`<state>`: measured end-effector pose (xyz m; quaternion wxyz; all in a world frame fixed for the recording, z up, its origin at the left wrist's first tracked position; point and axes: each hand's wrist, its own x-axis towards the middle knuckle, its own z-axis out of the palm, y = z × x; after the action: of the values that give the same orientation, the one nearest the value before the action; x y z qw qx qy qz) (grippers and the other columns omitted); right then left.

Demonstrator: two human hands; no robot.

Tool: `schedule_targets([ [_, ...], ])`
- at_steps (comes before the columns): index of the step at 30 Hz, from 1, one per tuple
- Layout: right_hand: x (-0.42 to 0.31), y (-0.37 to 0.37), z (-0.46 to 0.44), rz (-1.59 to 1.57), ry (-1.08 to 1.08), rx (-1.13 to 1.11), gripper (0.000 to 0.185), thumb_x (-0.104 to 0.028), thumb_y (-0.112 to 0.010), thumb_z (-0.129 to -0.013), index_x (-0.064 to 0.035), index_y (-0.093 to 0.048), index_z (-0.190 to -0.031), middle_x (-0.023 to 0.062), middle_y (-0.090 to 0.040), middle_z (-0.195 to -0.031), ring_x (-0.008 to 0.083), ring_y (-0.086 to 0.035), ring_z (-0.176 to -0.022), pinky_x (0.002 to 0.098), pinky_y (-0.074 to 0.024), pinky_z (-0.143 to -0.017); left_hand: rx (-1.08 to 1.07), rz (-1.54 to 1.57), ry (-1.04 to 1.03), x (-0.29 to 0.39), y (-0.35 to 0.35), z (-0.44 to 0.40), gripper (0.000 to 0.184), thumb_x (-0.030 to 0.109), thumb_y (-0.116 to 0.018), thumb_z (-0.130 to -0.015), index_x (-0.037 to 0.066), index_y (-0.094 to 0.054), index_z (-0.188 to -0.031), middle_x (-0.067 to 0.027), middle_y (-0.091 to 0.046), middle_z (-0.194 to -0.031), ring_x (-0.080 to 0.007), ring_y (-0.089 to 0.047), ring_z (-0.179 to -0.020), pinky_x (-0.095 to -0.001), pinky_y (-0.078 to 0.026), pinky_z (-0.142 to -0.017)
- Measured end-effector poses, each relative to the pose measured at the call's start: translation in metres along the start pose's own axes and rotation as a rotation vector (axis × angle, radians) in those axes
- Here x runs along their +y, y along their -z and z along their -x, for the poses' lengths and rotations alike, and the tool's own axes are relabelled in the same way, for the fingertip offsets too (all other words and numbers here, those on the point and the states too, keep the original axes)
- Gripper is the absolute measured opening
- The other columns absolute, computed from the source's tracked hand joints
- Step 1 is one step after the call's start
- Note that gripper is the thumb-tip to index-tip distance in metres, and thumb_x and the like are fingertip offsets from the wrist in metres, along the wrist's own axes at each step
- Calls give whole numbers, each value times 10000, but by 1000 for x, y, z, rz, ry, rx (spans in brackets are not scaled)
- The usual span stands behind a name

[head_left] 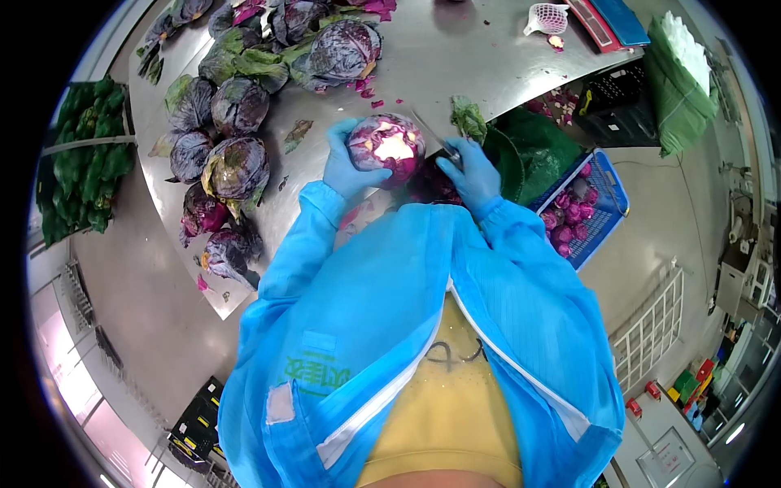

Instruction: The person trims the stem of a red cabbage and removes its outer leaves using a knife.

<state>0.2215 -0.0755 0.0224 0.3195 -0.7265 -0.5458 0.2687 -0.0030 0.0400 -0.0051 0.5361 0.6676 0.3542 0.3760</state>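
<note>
My left hand (pixel 348 163), in a blue glove, is wrapped round the side of a red cabbage (pixel 377 132) with a pale cut patch facing up. On the other side of that cabbage, my gloved right hand (pixel 474 172) is closed on the handle of a knife (pixel 431 132). The thin blade points up and left, close to the cabbage; whether it touches is hard to tell. Beyond the right hand lies a loose green leaf (pixel 468 119). Left of my hands, several untrimmed red cabbages (pixel 237 168) with dark outer leaves sit on the metal table (pixel 313 195).
At right, a blue crate (pixel 620 195) holds several trimmed purple cabbages, beside a green mesh bag (pixel 537 150). Black crates (pixel 622 89) and a full green sack (pixel 679 98) stand farther back. A white perforated scoop-like piece (pixel 547 18) lies at the table's far side.
</note>
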Motion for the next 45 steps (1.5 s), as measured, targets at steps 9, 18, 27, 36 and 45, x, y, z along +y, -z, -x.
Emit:
schedule_targets([
  [9,-16,-18,-11,-372,-355,-326,609,-561,-372,-907,-233,-292,-1413,208,-625,-717,359,-631,-688,431,-480,-688,-56,-362,-53,14,-14,0,1070,308,-860,-485,73,-281,-1353,-189,-367,-1258,-314,-413,-1176,-399,-383,-991],
  [18,8,-22,-25,-170,-196,-123,524,-532,-380,-909,-202,-472,-1306,216,-621,-1029,370,-616,-888,427,-469,-803,46,-574,-107,29,-34,5,1014,326,-848,-543,51,-309,-1357,-166,-388,-1245,-303,-449,-1132,-386,-381,-984],
  [27,12,-41,-47,-156,-246,97,401,-379,-612,-798,-112,-584,-1095,126,-650,-934,290,-623,-882,388,-479,-767,-7,-265,-51,11,-11,10,1009,288,-833,-554,51,-282,-1364,-174,-365,-1296,-304,-400,-1199,-387,-362,-1008],
  [36,-40,-47,-30,-253,-31,111,260,-240,-610,-809,-94,-618,-1024,128,-658,-843,274,-648,-745,355,-500,-682,415,-297,213,11,-10,24,1140,342,-852,-556,-5,-169,-1400,-198,-260,-1383,-333,-344,-1255,-392,-374,-1007],
  [45,117,-57,-12,-479,-564,315,387,-254,-678,-792,-39,-583,-1100,76,-659,-846,143,-603,-716,285,-495,-668,501,-163,348,-9,7,4,1100,322,-901,-494,-18,-256,-1317,-176,-390,-1277,-260,-439,-1160,-360,-391,-988],
])
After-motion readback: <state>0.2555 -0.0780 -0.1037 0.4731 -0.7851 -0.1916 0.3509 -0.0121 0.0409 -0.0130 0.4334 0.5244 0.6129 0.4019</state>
